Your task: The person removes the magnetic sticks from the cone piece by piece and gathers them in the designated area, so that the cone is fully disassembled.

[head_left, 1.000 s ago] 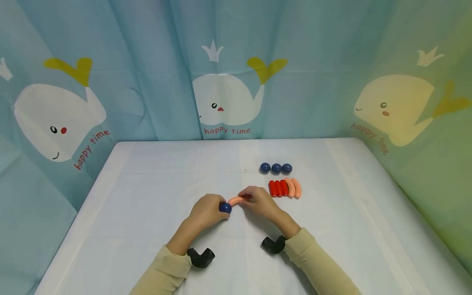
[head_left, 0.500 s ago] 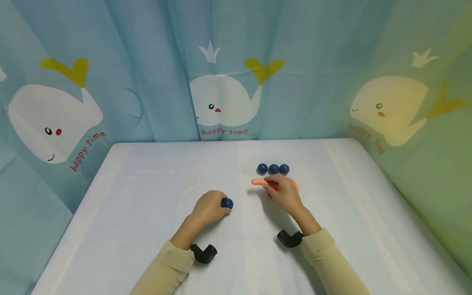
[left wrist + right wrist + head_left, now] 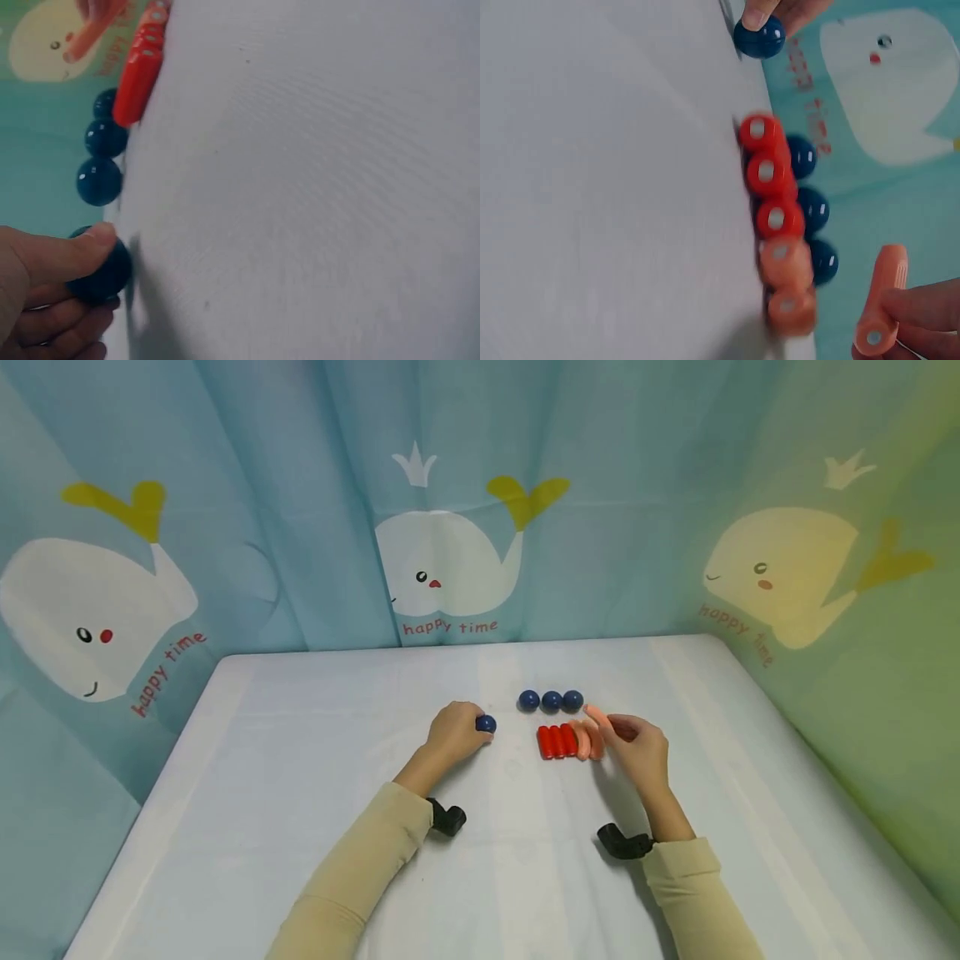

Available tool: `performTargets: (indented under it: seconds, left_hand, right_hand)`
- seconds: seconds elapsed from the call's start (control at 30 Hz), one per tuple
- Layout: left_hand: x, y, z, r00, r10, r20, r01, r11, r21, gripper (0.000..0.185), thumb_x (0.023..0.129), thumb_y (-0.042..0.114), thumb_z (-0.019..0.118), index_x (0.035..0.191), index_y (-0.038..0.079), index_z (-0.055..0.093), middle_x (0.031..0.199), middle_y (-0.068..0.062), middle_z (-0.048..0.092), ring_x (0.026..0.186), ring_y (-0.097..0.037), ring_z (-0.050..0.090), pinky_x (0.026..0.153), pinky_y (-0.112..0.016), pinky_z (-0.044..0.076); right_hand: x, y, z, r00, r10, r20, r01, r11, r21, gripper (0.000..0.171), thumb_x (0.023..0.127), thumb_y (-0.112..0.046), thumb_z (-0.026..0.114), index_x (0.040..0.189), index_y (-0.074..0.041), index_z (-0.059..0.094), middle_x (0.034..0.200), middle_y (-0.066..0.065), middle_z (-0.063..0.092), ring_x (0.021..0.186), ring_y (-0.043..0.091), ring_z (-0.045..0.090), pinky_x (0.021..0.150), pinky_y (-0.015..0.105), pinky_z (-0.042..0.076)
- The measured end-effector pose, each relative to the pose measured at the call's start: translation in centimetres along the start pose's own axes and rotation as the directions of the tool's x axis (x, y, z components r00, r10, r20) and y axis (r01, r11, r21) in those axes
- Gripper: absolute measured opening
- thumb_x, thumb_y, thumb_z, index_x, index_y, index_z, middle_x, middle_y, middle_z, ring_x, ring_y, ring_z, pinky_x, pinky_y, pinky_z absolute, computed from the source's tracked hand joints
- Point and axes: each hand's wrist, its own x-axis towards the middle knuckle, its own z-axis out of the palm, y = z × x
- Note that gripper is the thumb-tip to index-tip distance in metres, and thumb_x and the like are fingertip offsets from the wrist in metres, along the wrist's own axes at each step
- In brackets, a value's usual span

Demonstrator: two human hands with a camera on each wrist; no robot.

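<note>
My left hand [image 3: 453, 731] grips a dark blue ball [image 3: 487, 724] between thumb and fingers, left of the row of loose balls. In the left wrist view the thumb lies over this ball [image 3: 112, 271]. A curved salmon-pink stick [image 3: 597, 716] is pinched in my right hand [image 3: 641, 750], raised beside the right end of the stick group. Its end [image 3: 874, 337] bears a silver dot in the right wrist view. Three red sticks [image 3: 557, 742] and two curved pink sticks [image 3: 587, 741] lie side by side on the table, just left of that hand.
Three dark blue balls [image 3: 551, 702] stand in a row behind the sticks. The white-covered table [image 3: 300, 827] meets a blue whale-print curtain [image 3: 315, 527] at its back edge. Black wrist-worn devices [image 3: 625, 843] sit below both hands.
The right hand has drawn the pink stick away from the left hand's ball and carried it right, past the stick group. Holding its ball, the left hand has moved forward and slightly right.
</note>
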Motion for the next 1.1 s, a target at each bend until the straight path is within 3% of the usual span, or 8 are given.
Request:
performTargets:
  seconds: [0.17, 0.4, 0.53, 0.73, 0.83, 0.97, 1.1]
  left_hand:
    - [1.5, 0.4, 0.8, 1.0, -0.021, -0.017, 0.021, 1.0, 0.004, 0.035, 0.079, 0.028, 0.073, 0.104, 0.005, 0.069, 0.102, -0.008, 0.066, 0.097, -0.023, 0.06, 0.084, -0.036, 0.045]
    - [3.1, 0.8, 1.0, 0.997, -0.076, -0.012, 0.076, 0.997, 0.005, 0.036, 0.079, 0.03, 0.073, 0.104, 0.005, 0.069, 0.101, -0.008, 0.066, 0.095, -0.022, 0.06, 0.084, -0.035, 0.045]
    - [3.5, 1.0, 1.1, 0.996, -0.085, -0.006, 0.085, 0.996, -0.005, 0.037, 0.079, 0.03, 0.073, 0.104, 0.004, 0.068, 0.102, -0.008, 0.066, 0.096, -0.023, 0.06, 0.084, -0.035, 0.046]
    - [3.7, 1.3, 1.4, 0.997, -0.079, -0.02, 0.079, 0.997, -0.006, 0.037, 0.08, 0.029, 0.072, 0.106, 0.003, 0.068, 0.103, -0.009, 0.065, 0.098, -0.023, 0.059, 0.086, -0.035, 0.044]
    - [3.9, 1.4, 1.7, 0.998, -0.061, -0.029, 0.062, 0.998, 0.013, 0.03, 0.082, 0.027, 0.07, 0.1, 0.004, 0.068, 0.097, -0.008, 0.066, 0.093, -0.023, 0.06, 0.083, -0.035, 0.046]
    - [4.1, 1.7, 2.3, 0.998, -0.028, -0.051, 0.031, 0.998, 0.057, 0.025, 0.085, 0.026, 0.067, 0.095, 0.003, 0.067, 0.09, -0.009, 0.064, 0.087, -0.024, 0.059, 0.078, -0.035, 0.047]
    - [4.2, 2.1, 2.6, 0.998, -0.02, -0.055, 0.023, 0.998, 0.057, 0.029, 0.086, 0.024, 0.066, 0.103, 0.001, 0.065, 0.095, -0.011, 0.064, 0.092, -0.026, 0.059, 0.082, -0.036, 0.046]
  right_hand:
    - [0.0, 1.1, -0.5, 0.997, 0.039, -0.06, -0.04, 0.999, -0.026, 0.03, 0.085, -0.018, 0.066, 0.103, 0.007, 0.066, 0.097, 0.021, 0.065, 0.086, 0.029, 0.06, 0.068, 0.018, 0.041]
    - [0.2, 2.2, -0.8, 0.996, 0.091, 0.002, -0.09, 0.989, -0.119, 0.03, 0.083, -0.016, 0.067, 0.099, 0.009, 0.066, 0.089, 0.021, 0.066, 0.078, 0.028, 0.059, 0.061, 0.025, 0.045]
    - [0.3, 2.5, -0.8, 0.992, 0.12, -0.024, -0.122, 0.978, -0.17, 0.031, 0.082, -0.021, 0.068, 0.093, 0.008, 0.069, 0.08, 0.018, 0.067, 0.077, 0.029, 0.059, 0.062, 0.031, 0.045]
    - [0.4, 2.3, -0.5, 0.989, 0.145, -0.037, -0.15, 0.967, -0.207, 0.028, 0.081, -0.019, 0.068, 0.09, 0.008, 0.069, 0.069, 0.012, 0.066, 0.071, 0.028, 0.059, 0.058, 0.032, 0.044]
    - [0.3, 2.2, -0.1, 0.989, 0.148, -0.03, -0.151, 0.968, -0.199, 0.028, 0.081, -0.02, 0.067, 0.09, 0.007, 0.068, 0.065, 0.01, 0.065, 0.068, 0.026, 0.058, 0.057, 0.03, 0.043]
    - [0.3, 2.2, 0.4, 0.992, 0.121, -0.041, -0.127, 0.973, -0.191, 0.028, 0.081, -0.018, 0.067, 0.091, 0.008, 0.067, 0.074, 0.015, 0.065, 0.069, 0.026, 0.057, 0.058, 0.031, 0.043]
    - [0.4, 2.4, 0.6, 0.994, 0.09, -0.067, -0.101, 0.977, -0.19, 0.028, 0.081, -0.018, 0.068, 0.091, 0.009, 0.067, 0.079, 0.018, 0.065, 0.071, 0.028, 0.059, 0.06, 0.033, 0.045]
